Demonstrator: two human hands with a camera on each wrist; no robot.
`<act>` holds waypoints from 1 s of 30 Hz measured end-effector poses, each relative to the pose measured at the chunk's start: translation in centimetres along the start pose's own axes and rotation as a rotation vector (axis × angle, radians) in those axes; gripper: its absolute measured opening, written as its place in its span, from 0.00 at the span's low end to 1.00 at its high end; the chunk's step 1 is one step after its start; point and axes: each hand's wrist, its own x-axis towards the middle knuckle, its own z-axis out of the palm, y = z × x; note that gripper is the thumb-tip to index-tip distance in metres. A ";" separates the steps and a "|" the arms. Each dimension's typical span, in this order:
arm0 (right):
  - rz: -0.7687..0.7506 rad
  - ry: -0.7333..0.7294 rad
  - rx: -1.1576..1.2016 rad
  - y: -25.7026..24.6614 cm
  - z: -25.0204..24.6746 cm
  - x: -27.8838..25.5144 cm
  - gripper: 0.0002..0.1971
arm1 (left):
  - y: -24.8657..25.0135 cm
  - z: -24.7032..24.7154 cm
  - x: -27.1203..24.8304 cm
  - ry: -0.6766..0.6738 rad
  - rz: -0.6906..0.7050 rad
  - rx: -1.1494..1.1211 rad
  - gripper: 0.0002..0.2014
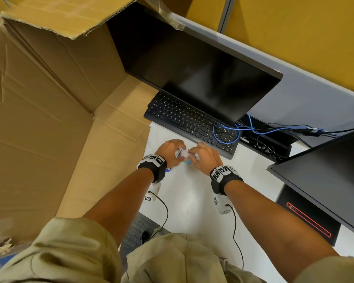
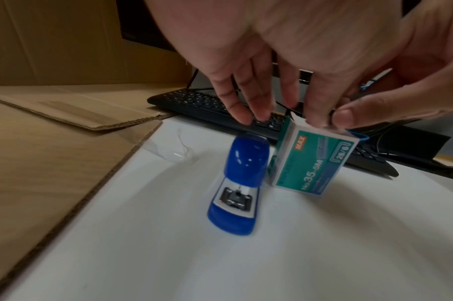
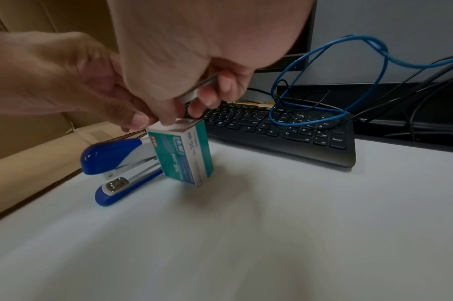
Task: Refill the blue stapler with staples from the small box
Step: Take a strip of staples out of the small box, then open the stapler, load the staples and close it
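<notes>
The blue stapler (image 2: 233, 183) (image 3: 111, 156) lies on the white desk (image 2: 271, 254), mostly hidden under my left wrist in the head view. Just right of it the small teal staple box (image 2: 312, 163) (image 3: 186, 154) (image 1: 187, 161) is tilted on its lower end. My left hand (image 2: 331, 120) (image 1: 172, 150) pinches the box's open top between thumb and forefinger. My right hand (image 3: 191, 106) (image 1: 204, 158) is at the same top end. Its curled fingers hold a silver staple strip (image 3: 200, 87), and its thumb touches the box.
A black keyboard (image 1: 192, 123) lies just beyond my hands, with a blue cable (image 3: 323, 81) looped over its right end. A dark monitor (image 1: 192, 68) stands behind it. A large cardboard box (image 1: 49, 109) borders the desk on the left. A second monitor (image 1: 325, 176) is at the right.
</notes>
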 end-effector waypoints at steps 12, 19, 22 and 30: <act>0.118 -0.059 -0.207 -1.0 0.2 0.3 0.20 | -1.8 0.1 -1.7 -0.020 -0.256 0.143 0.21; 0.244 -0.024 -0.233 0.2 -1.0 0.6 0.14 | -1.9 0.4 -2.6 -0.046 -0.236 0.141 0.18; 0.269 -0.035 -0.223 0.3 -1.2 1.0 0.13 | -2.4 0.3 -3.3 -0.084 -0.171 0.124 0.18; 0.234 -0.008 -0.138 -0.4 -0.8 1.4 0.21 | -1.0 1.0 -3.3 -0.178 -0.037 0.089 0.17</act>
